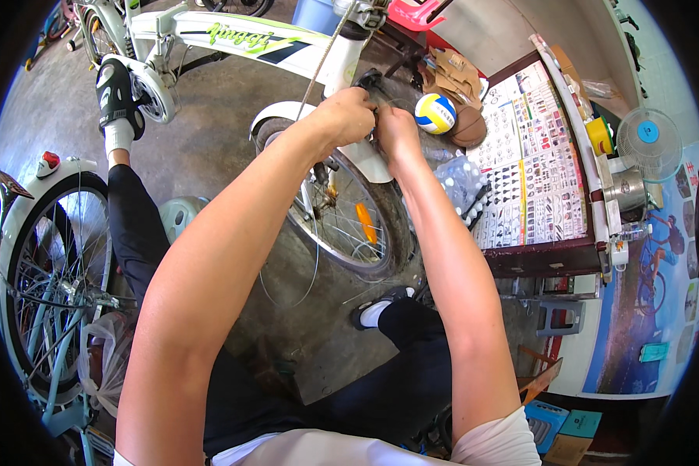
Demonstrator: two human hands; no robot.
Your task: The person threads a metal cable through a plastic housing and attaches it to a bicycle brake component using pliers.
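Note:
A white folding bicycle frame (250, 41) stands before me, its front wheel (349, 221) below my forearms. My left hand (345, 116) and my right hand (395, 131) meet above the white front mudguard (370, 162), near the fork. Fingers of both are bent around something small and dark between them; what it is and which hand grips it is hidden. A thin cable (316, 256) loops down beside the wheel. An orange spoke reflector (366, 223) shows among the spokes.
A volleyball (435, 113), a basketball (468, 126) and cardboard lie beyond my right hand. At the right stands a counter covered with a picture chart (530, 163). Another bicycle's rear wheel (58, 279) is at the left, near a pale plastic stool (180, 214).

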